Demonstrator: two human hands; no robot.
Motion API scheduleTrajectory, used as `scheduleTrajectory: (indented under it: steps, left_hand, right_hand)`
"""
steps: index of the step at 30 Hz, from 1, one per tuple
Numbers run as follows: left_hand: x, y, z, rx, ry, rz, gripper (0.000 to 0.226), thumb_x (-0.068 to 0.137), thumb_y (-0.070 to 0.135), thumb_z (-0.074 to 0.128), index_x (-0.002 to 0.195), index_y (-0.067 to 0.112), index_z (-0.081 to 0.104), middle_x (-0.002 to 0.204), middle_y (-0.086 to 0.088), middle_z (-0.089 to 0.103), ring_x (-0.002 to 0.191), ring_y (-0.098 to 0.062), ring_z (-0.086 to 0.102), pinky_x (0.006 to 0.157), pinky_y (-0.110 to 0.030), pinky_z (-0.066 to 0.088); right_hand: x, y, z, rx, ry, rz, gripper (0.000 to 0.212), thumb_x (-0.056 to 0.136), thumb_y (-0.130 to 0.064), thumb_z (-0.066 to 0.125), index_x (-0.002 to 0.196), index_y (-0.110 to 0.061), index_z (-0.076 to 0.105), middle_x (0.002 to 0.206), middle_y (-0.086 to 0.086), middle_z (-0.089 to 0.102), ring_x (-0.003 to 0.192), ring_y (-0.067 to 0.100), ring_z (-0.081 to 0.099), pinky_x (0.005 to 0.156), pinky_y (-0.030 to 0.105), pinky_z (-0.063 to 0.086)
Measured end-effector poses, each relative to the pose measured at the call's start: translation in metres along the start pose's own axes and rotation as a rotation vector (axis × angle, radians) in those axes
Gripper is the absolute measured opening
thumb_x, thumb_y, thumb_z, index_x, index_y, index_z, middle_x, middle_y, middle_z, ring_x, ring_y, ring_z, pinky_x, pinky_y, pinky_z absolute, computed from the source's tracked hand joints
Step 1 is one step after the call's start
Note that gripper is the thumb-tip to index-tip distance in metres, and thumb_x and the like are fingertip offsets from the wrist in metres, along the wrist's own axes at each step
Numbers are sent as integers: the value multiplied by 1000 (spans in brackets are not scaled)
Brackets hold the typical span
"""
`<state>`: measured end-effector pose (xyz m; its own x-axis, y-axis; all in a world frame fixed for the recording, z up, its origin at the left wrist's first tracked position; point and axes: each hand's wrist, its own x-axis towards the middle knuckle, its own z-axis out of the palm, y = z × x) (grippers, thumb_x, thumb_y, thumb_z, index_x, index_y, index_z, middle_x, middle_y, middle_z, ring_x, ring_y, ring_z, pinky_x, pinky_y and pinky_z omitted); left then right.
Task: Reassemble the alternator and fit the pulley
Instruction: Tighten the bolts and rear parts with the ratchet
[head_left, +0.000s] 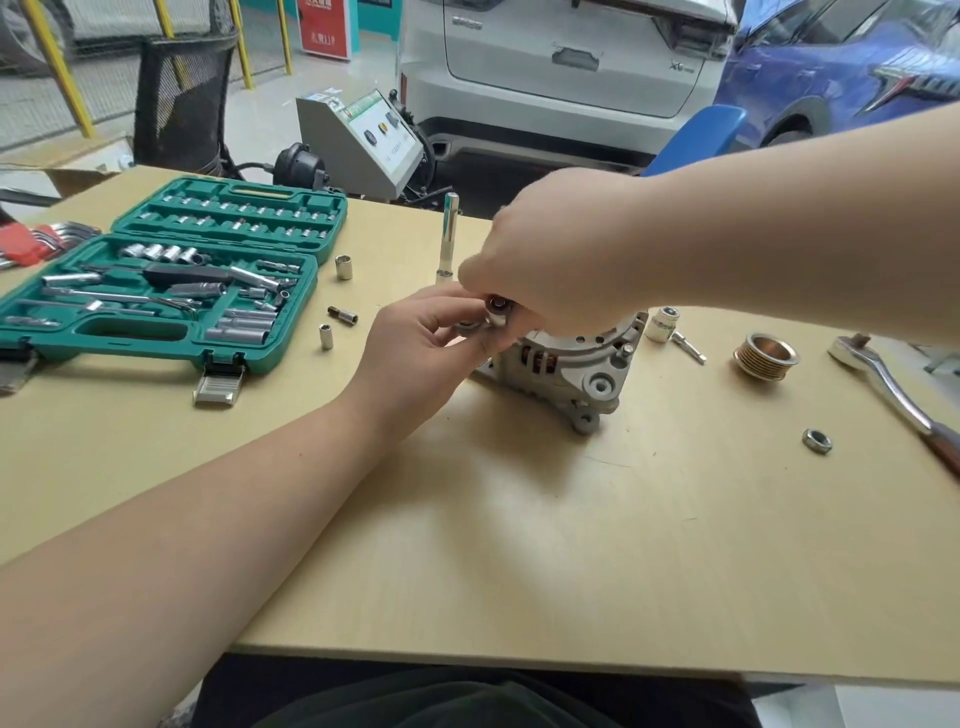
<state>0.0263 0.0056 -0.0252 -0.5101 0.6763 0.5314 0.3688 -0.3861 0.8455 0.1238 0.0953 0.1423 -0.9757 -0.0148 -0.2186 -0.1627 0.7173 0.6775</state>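
Behind the pale wooden table (519, 519), a white car (561, 67) and a blue car (841, 67) stand parked, and an open green socket case (161, 280) lies at its left. Near the table's middle sits the grey alternator (571, 369), with the ribbed pulley (765, 357), a nut (816, 440) and a ratchet (883, 379) apart to its right. Both the left hand (415, 353) and right hand (550, 249) pinch what looks like a small socket (496, 312) above the alternator's left edge.

Green socket case (156, 343), pale wood table (519, 519), grey alternator (571, 364), brass-coloured ribbed pulley (765, 356), silver nut (816, 440).
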Motion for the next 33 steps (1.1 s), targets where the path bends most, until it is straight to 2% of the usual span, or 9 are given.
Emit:
scheduleTrajectory:
  steps: [3,6,10,12,14,17,21,28,33]
  left_hand:
    - [0,-2,-1,8,7,5,11,92,19,85,102,22,85,118,7,78,111,-16,71,97,-31,59]
    - [2,-5,-2,47,-8,40,13,95,18,83,104,26,83,120,7,77,115,-16,71,97,-32,60]
    - [5,-5,-4,38,-50,33,25,90,13,82,98,36,86,112,20,74,109,-6,70,95,-28,60]
    - [5,-6,-5,61,-63,32,31,91,9,82,101,38,84,113,22,73,110,-6,70,97,-29,59]
    - [4,-8,-6,55,-59,34,21,93,11,83,108,26,84,118,11,74,111,-10,70,97,-30,60]
    - [5,-7,-7,24,-9,17,10,90,20,87,100,23,85,115,4,75,109,-15,71,94,-31,61]
    - [6,-7,-8,37,-6,22,8,89,20,87,93,27,84,109,8,76,105,-13,72,92,-30,62]
    - [7,-6,-8,66,-60,38,19,91,14,86,106,25,84,118,6,74,113,-9,70,97,-28,60]
    - [5,-6,-7,108,-5,22,11,89,16,88,100,13,85,116,2,74,107,-10,70,92,-30,62]
  right_hand:
    - [0,-10,15,339,-34,308,36,89,-48,67,72,-18,54,65,-1,51,55,18,49,48,25,31]
    - [-4,-17,15,455,-26,398,38,88,-45,71,68,-19,52,63,0,50,51,16,45,47,23,26]
    - [-9,-9,3,49,28,35,3,97,-19,59,95,-20,57,76,-2,51,74,28,59,56,33,45]
    - [-9,-1,-1,-38,28,-116,13,98,-18,56,110,-22,58,85,-1,59,89,32,62,66,41,54]
    - [-6,0,-3,9,24,-36,9,99,-30,59,104,-22,60,80,-1,56,75,27,60,57,35,47]
    - [-1,-9,9,266,1,251,39,92,-48,66,73,-18,51,70,0,51,57,18,50,50,26,33]
    - [-1,-19,18,510,-24,412,41,90,-46,68,68,-17,48,69,1,51,54,17,46,47,24,26]
    - [-7,5,2,22,37,-114,11,99,-28,59,107,-21,56,79,0,56,80,33,61,69,42,55]
    - [-1,-12,16,411,-8,367,40,87,-49,69,66,-20,51,63,0,52,52,18,48,47,23,28]
